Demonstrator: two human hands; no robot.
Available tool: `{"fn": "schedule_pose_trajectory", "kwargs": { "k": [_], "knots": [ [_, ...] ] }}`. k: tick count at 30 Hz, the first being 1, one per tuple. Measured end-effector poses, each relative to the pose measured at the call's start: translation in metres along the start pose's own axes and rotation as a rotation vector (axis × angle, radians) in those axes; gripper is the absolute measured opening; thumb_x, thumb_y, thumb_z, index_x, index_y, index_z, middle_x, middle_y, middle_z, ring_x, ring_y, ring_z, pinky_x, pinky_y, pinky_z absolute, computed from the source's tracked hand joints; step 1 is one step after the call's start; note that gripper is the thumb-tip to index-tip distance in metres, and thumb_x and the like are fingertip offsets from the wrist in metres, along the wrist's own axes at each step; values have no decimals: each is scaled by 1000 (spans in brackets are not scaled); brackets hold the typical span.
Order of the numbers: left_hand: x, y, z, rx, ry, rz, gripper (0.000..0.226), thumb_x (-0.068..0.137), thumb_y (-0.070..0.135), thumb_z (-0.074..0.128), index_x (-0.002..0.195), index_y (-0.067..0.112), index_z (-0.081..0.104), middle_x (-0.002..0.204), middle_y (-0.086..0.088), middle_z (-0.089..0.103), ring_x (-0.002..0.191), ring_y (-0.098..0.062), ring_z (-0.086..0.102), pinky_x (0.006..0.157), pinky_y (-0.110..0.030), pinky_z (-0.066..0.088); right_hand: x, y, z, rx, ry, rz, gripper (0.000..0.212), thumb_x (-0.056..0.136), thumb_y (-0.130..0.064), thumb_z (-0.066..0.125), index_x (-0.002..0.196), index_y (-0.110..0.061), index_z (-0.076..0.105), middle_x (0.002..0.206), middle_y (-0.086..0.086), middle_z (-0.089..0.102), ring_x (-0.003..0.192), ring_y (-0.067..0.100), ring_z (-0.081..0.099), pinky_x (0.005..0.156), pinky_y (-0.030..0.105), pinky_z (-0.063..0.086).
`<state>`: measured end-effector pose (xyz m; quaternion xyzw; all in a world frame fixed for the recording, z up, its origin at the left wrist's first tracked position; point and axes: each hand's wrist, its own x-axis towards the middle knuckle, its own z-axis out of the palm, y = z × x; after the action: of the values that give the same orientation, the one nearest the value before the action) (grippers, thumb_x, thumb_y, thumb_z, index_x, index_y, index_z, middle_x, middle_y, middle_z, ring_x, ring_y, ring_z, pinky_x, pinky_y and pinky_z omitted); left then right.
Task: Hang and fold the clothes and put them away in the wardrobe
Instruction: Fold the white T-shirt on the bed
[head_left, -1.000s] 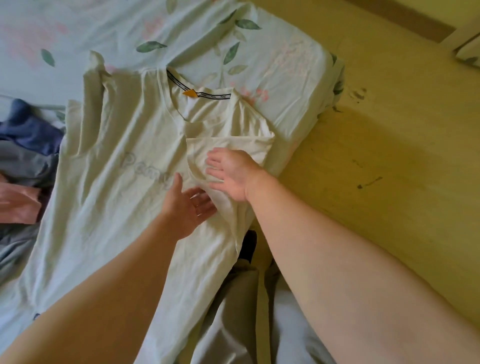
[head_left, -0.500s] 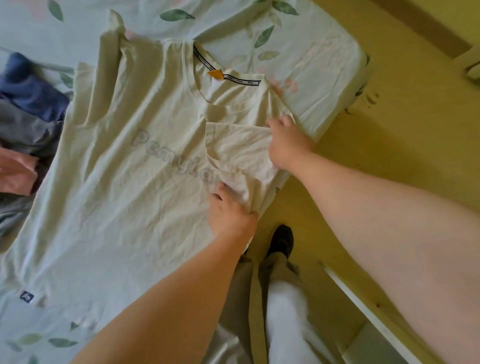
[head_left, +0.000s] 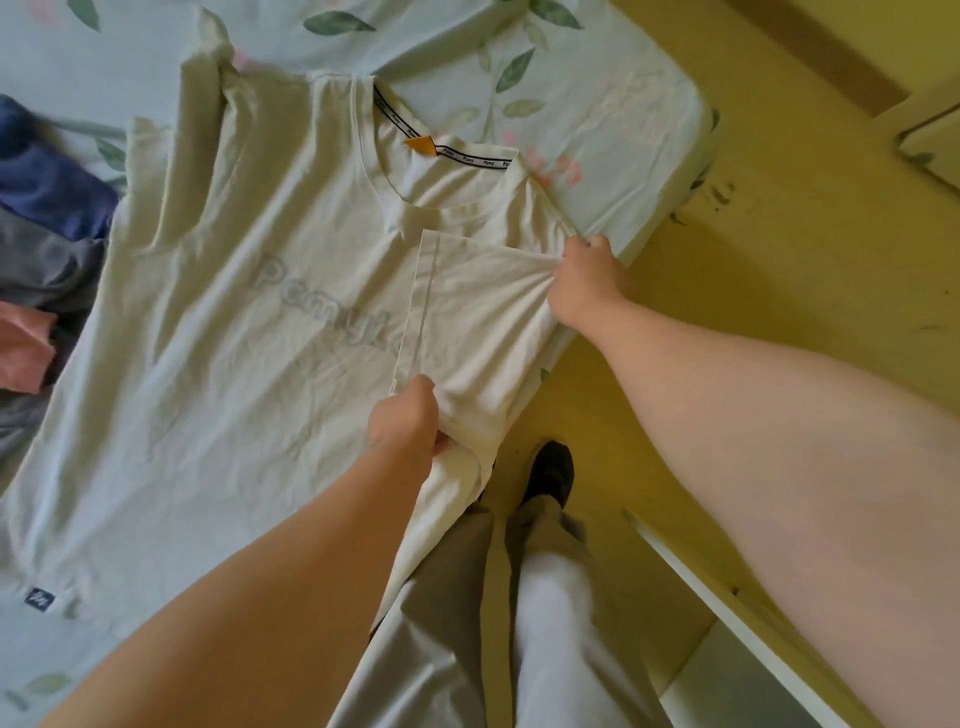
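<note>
On the bed (head_left: 597, 104), near its corner, a shirt (head_left: 234, 338) is laid flat, front up, with one sleeve (head_left: 478, 312) folded in over the chest. The folded side is gripped below the sleeve by the left hand (head_left: 408, 423), fingers curled into the cloth, while the fold's shoulder end is pinched by the right hand (head_left: 584, 283) at the bed's edge. Other clothes (head_left: 47, 234) are heaped beside the shirt's opposite side.
</note>
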<state>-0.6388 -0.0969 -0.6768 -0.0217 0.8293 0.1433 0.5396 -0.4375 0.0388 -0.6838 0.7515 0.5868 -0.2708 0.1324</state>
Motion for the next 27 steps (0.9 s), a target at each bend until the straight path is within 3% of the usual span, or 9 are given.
{"fn": "schedule_pose_trajectory", "kwargs": {
  "k": [2, 5, 8, 10, 14, 17, 19, 23, 27],
  "knots": [
    [2, 6, -1, 76, 40, 51, 27, 82, 37, 63, 84, 10, 62, 74, -13, 72, 68, -30, 72, 69, -47, 64, -2, -3, 1, -29, -5, 0, 47, 93, -10, 50, 139, -12, 44, 141, 12, 40, 107, 36, 59, 72, 37, 42],
    [12, 7, -13, 357, 62, 174, 14, 75, 14, 55, 77, 5, 66, 61, -11, 72, 62, -28, 71, 68, -49, 64, -6, -7, 2, -127, 8, -9, 53, 92, -11, 55, 142, -12, 38, 138, 16, 39, 105, 35, 59, 68, 37, 40],
    [24, 11, -34, 594, 76, 302, 27, 68, 26, 51, 77, 10, 70, 69, -7, 73, 63, -23, 69, 57, -34, 60, -13, -17, -1, -199, 103, -20, 58, 88, -10, 62, 140, -12, 35, 138, 18, 34, 106, 34, 54, 69, 39, 45],
    [30, 18, -45, 660, 96, 359, 28, 66, 34, 52, 75, 14, 69, 68, -4, 72, 63, -21, 67, 54, -32, 57, -20, -32, 0, -234, 149, -127, 55, 88, -10, 61, 137, -12, 36, 138, 18, 34, 108, 34, 53, 74, 41, 46],
    [51, 52, -74, 657, 224, 452, 32, 69, 37, 49, 77, 14, 68, 70, -5, 70, 66, -23, 66, 52, -30, 49, -34, -74, 10, -136, -20, -411, 36, 90, -4, 46, 124, -17, 43, 127, 10, 44, 91, 28, 48, 68, 40, 38],
    [73, 98, -105, 570, 358, 545, 25, 81, 34, 54, 84, 11, 63, 79, -5, 68, 81, -29, 68, 65, -33, 48, -39, -104, 21, -82, -122, -503, 31, 93, -6, 42, 121, -18, 47, 128, 6, 47, 97, 28, 53, 74, 39, 42],
    [85, 135, -127, 501, 449, 617, 20, 87, 34, 58, 96, 15, 56, 98, -7, 63, 96, -33, 63, 79, -36, 47, -37, -125, 26, -46, -168, -492, 31, 95, -8, 44, 124, -18, 48, 131, 4, 47, 105, 29, 56, 80, 39, 47],
    [105, 205, -168, 473, 649, 770, 36, 90, 29, 55, 122, 12, 52, 135, -15, 46, 124, -36, 48, 103, -48, 40, -30, -167, 30, 13, -178, -489, 35, 96, -11, 47, 130, -20, 48, 135, 3, 47, 109, 28, 56, 85, 40, 49],
    [126, 256, -190, 551, 690, 666, 50, 95, 37, 48, 137, 10, 49, 144, -13, 47, 135, -36, 42, 108, -52, 37, -20, -205, 31, 95, -226, -494, 44, 100, -13, 44, 143, -23, 42, 144, 2, 40, 117, 28, 55, 94, 43, 50]
  ]
}}
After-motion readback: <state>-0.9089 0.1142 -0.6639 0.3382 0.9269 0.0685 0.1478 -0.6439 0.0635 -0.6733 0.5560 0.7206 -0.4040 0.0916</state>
